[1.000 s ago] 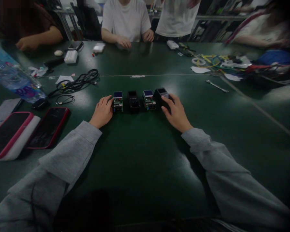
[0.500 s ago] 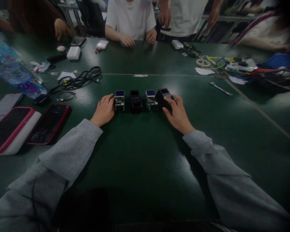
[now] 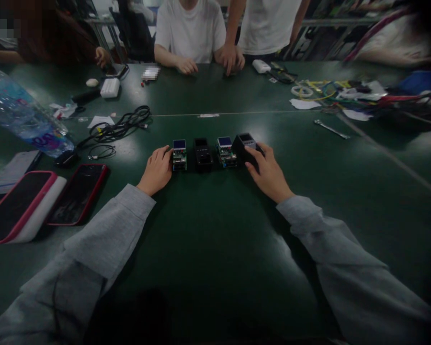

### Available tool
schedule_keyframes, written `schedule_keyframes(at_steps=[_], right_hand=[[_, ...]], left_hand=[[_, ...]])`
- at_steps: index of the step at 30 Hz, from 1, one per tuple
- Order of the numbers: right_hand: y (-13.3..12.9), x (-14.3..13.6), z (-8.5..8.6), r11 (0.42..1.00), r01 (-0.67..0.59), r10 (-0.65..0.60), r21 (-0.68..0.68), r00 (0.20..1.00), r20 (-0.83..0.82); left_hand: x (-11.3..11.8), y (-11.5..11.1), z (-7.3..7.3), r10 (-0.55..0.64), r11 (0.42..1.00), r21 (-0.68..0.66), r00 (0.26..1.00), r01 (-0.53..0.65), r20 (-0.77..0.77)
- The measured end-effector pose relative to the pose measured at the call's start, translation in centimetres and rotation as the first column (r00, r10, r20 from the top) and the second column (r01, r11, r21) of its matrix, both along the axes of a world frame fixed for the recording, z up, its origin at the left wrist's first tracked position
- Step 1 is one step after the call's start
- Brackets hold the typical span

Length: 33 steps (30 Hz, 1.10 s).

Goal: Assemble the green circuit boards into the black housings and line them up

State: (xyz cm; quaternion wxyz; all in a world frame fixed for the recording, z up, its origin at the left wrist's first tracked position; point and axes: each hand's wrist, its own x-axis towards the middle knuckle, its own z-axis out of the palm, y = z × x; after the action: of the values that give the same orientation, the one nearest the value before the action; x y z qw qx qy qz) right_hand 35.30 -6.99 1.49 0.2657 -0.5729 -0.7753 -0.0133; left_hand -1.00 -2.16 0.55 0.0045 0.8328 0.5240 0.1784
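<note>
Four small devices would be several, standing in a row across the green table [image 3: 215,215]. At the left end is a green circuit board [image 3: 180,158] with a small screen; the fingertips of my left hand [image 3: 156,167] rest against its left side, not wrapped round it. Beside it lies a black case [image 3: 203,153] with a small window. Further right comes a second circuit board [image 3: 226,152] with a screen. At the right end, my right hand [image 3: 271,172] grips a tilted black case [image 3: 243,143] between thumb and fingers, hiding its right side.
On the left are phones [image 3: 79,194], a plastic bottle [image 3: 28,115] and black cables [image 3: 124,125]. A wrench [image 3: 332,129] lies to the right, with a heap of coloured wires [image 3: 345,91] behind it. Other people are at the far edge, one's hand [image 3: 187,65] on the table.
Across the table, a standing person's hand has come down to the tabletop beside the seated person's hand. My hands stay by the same devices; the view has shifted slightly.
</note>
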Motion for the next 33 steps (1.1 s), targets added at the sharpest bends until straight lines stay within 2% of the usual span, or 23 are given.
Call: schedule_keyframes(at_steps=[6, 17, 19, 22, 26, 30, 33], right_hand=[[-0.4, -0.2, 0.5, 0.999, 0.05, -0.05, 0.013, 0.998, 0.041], [-0.5, -0.5, 0.3, 0.996, 0.074, -0.073, 0.043, 0.997, -0.007], [-0.4, -0.4, 0.3, 0.996, 0.074, -0.07, 0.059, 0.995, -0.066], [0.1, 0.2, 0.0, 0.992, 0.1, -0.078, 0.079, 0.967, -0.244], [0.9, 1.4, -0.8, 0.976, 0.209, -0.171, 0.066, 0.915, -0.365], [1.2, 1.9, -1.3, 0.954, 0.28, -0.228, 0.11, 0.912, -0.342], [1.0, 1.6, -1.1, 0.955, 0.25, -0.204, 0.159, 0.944, -0.259]], left_hand=[[0.2, -0.2, 0.2, -0.002, 1.0, -0.007, 1.0, 0.002, -0.001], [-0.1, 0.0, 0.0, -0.012, 1.0, -0.009, 1.0, 0.012, 0.023], [-0.1, 0.0, 0.0, -0.011, 1.0, 0.0, 1.0, 0.011, 0.024], [0.0, 0.1, 0.0, -0.005, 1.0, -0.01, 1.0, 0.005, 0.015], [0.1, 0.1, 0.1, 0.002, 1.0, -0.027, 1.0, -0.001, 0.011], [0.1, 0.0, 0.1, -0.001, 1.0, -0.015, 1.0, 0.001, 0.008], [0.0, 0.1, 0.0, -0.009, 1.0, 0.003, 1.0, 0.009, 0.006]])
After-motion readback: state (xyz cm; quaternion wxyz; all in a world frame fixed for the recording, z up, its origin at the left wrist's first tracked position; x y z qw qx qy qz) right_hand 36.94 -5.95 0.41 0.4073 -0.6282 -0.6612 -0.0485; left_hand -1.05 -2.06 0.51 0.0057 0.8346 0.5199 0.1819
